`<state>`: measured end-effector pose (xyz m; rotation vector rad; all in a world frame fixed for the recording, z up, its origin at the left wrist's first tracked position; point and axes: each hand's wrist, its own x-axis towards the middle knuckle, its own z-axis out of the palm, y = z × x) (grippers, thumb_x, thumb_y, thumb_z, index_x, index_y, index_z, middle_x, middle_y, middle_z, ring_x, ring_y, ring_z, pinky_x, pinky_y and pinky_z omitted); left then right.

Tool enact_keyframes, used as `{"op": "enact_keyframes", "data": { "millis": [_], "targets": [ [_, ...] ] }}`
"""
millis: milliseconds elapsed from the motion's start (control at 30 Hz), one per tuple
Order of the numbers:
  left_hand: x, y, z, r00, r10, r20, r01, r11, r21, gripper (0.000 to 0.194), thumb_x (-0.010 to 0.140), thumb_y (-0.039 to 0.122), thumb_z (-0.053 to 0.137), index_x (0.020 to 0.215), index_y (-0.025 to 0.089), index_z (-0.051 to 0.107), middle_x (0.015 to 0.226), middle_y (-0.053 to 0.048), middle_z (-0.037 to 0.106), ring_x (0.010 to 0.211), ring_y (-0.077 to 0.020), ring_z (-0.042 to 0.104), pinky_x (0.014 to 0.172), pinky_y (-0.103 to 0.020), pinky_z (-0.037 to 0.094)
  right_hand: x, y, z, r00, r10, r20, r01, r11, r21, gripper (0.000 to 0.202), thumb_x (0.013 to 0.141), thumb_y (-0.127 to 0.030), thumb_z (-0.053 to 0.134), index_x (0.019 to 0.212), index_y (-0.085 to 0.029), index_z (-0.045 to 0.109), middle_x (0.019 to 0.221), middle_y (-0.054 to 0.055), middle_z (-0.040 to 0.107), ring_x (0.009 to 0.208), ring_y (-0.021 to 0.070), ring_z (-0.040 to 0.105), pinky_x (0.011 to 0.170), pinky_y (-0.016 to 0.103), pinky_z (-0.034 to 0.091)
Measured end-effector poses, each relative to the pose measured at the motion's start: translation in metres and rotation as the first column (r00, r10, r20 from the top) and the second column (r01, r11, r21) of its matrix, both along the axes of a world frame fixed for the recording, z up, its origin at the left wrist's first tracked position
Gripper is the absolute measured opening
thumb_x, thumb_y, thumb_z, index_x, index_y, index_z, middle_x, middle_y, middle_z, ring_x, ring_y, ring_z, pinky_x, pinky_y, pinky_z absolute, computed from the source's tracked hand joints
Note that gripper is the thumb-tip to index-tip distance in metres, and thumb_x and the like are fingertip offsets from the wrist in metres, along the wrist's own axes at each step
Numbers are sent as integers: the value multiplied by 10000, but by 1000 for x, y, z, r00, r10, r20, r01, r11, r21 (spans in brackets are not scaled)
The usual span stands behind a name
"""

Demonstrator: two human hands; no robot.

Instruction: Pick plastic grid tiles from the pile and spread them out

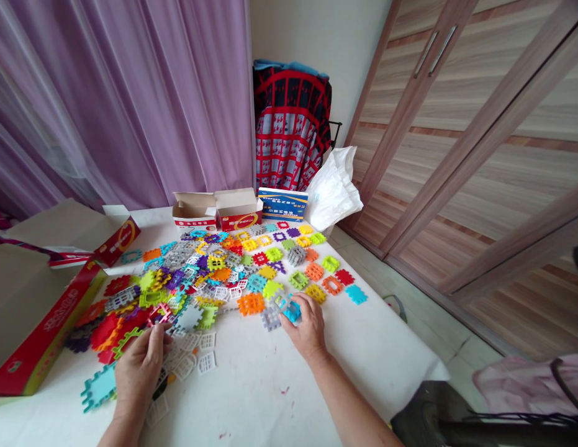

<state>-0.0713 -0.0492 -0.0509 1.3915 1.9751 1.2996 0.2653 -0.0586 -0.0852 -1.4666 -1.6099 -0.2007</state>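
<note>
My right hand (306,326) pinches a blue toothed plastic building block (292,311) just above the table. A grey block (270,319) lies beside it, and an orange block (251,304) is a little further left. At the front of the large mixed pile is my left hand (142,360), with fingers and thumb drawn together. Its fingertips meet a pink frame-shaped block (159,314); whether they grip it is hard to see. Close to that hand lie a teal plate block (100,386), a green block (126,343) and several white window pieces (207,362).
Loose blocks spread over the right half of the white-covered table (251,391). Open red cartons (51,323) stand at the left. Smaller boxes (239,210), a blue box (283,205) and a white plastic bag (334,189) line the back edge. Wooden wardrobe doors (456,155) rise at right.
</note>
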Motion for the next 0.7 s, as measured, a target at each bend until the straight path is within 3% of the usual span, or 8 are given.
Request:
{"op": "enact_keyframes", "data": {
  "millis": [167,300,467,567,700],
  "targets": [
    [1,0,1,1000,18,5,-18,1000,-25,452,756,601,519,838,203,718,599,1,656,516,-145,595,503,-239,496,17,-3,-1,997,-71,-5,71,997,40,347,854,-432,628,1108,-197,591,1109,131,650,1063,273,607,892,444,510],
    [3,-1,5,1000,-3,-1,3,1000,-10,446,747,599,518,801,203,716,598,-3,656,524,-144,601,520,-239,506,55,-9,-6,980,-200,-2,200,978,60,365,857,-487,621,1079,-198,611,1091,140,655,1046,285,608,887,467,511],
    [3,-1,5,1000,-7,-21,7,1000,-2,441,763,602,506,781,211,709,598,1,655,510,-139,590,500,-233,494,92,-19,-7,968,-251,22,250,967,43,379,859,-509,600,1074,-197,615,1082,134,653,1030,287,609,891,478,513],
    [3,-1,4,1000,-8,-26,8,1000,3,441,775,598,501,788,211,710,602,-2,657,521,-142,597,496,-229,487,81,-19,1,972,-231,33,229,972,48,362,863,-503,596,1066,-204,610,1078,128,651,1028,285,611,884,468,510],
    [4,-2,5,999,-6,-44,6,1000,9,440,784,584,499,786,201,715,587,-1,649,499,-133,571,490,-227,471,24,-18,17,992,-92,87,89,995,39,346,845,-453,631,1085,-207,594,1136,131,633,1072,282,595,892,445,487]
  ]
}}
